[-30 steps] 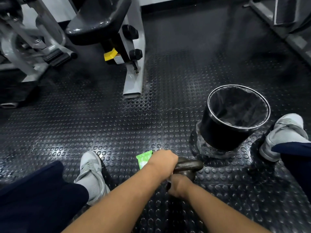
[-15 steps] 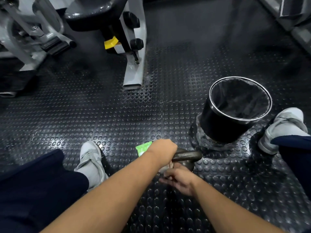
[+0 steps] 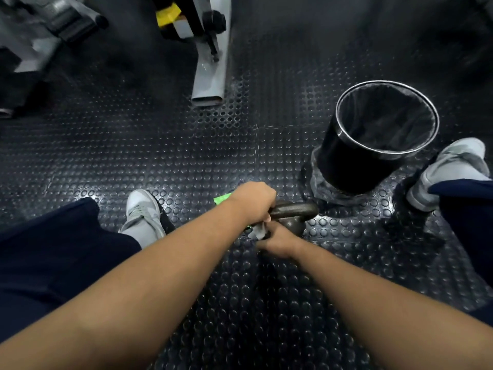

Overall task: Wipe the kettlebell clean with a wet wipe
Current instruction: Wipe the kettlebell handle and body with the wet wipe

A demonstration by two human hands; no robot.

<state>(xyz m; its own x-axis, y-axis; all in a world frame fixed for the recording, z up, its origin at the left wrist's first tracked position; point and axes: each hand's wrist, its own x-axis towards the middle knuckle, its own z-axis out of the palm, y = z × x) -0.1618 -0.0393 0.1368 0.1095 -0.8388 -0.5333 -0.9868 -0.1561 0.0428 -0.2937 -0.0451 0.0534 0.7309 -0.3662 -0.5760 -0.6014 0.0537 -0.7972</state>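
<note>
A dark iron kettlebell (image 3: 296,217) stands on the studded rubber floor between my feet. My left hand (image 3: 253,200) grips the left end of its handle. My right hand (image 3: 277,240) holds a crumpled white wet wipe (image 3: 258,231) against the near left side of the kettlebell's body, just below the handle. Most of the body is hidden behind my hands. A green wipe packet (image 3: 222,199) lies on the floor behind my left wrist, mostly covered.
A black bin (image 3: 346,166) with a dark liner stands to the right of the kettlebell. My grey shoes (image 3: 144,214) (image 3: 448,169) flank the spot. The grey foot of a gym machine (image 3: 210,81) reaches in from the top.
My right hand slid along the kettlebell's near side and the white wipe now shows above its fingers. The left hand kept its grip on the handle. The camera tilted further down.
</note>
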